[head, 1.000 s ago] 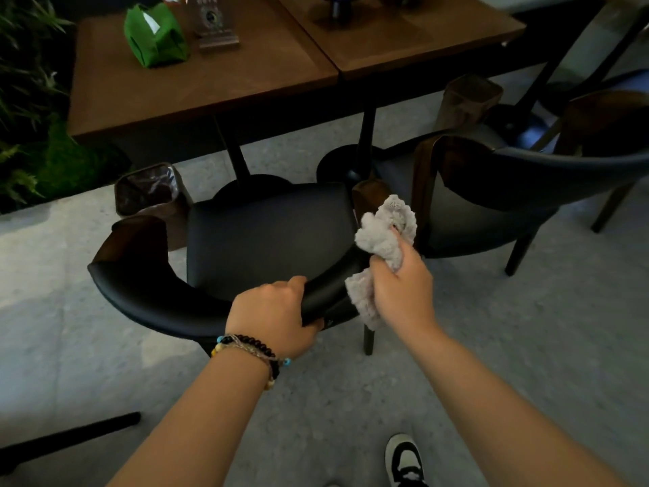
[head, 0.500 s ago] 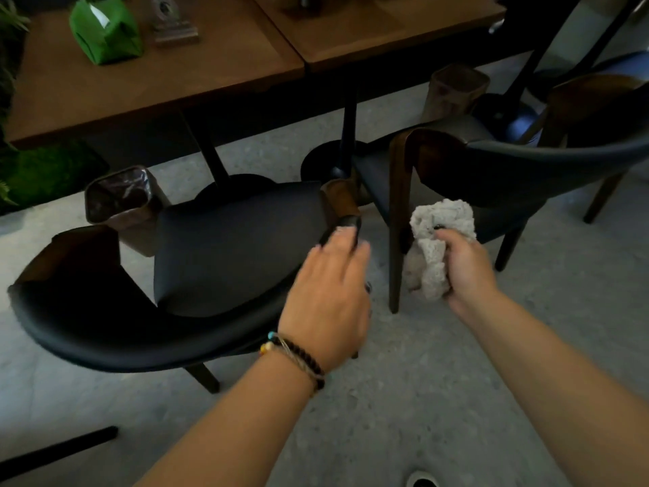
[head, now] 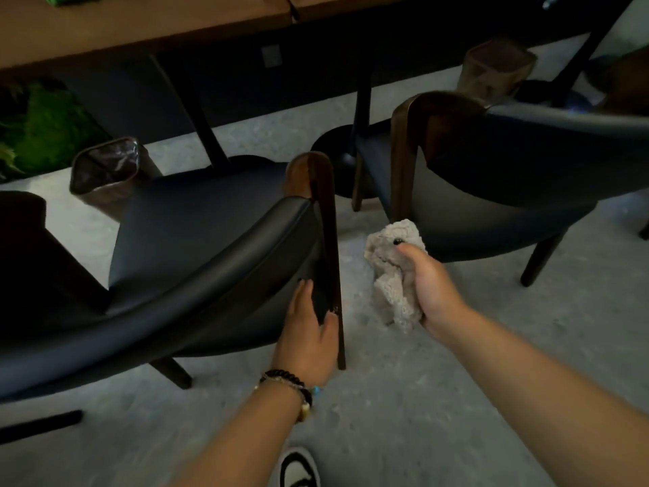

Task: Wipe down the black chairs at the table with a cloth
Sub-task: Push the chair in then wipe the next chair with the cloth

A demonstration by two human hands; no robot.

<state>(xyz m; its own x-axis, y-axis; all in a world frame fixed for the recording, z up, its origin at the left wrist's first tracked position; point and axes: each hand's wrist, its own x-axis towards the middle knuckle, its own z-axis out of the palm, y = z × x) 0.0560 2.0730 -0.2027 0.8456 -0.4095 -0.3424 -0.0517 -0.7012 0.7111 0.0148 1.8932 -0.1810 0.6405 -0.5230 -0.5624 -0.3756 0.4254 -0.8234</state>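
Cloth [head: 393,272], grey and nubbly, sits bunched in my right hand [head: 430,281] at about three o'clock from the nearer black chair [head: 196,261], hanging in the gap between that chair and the second black chair [head: 526,163] at one o'clock, touching neither. My fingers are curled tight around the cloth, thumb pressed on top. The near chair has smooth dark padding along its curved backrest and a brown wooden post [head: 325,219] at its right end. My left hand [head: 309,328] grips the backrest beside that post, thumb on the outer face, fingers wrapped around the edge. Half a second ago that hand lay flat and open over the post top; now it is lower and clamped on. The cloth hand has barely shifted. I see the table [head: 147,19] at twelve o'clock.
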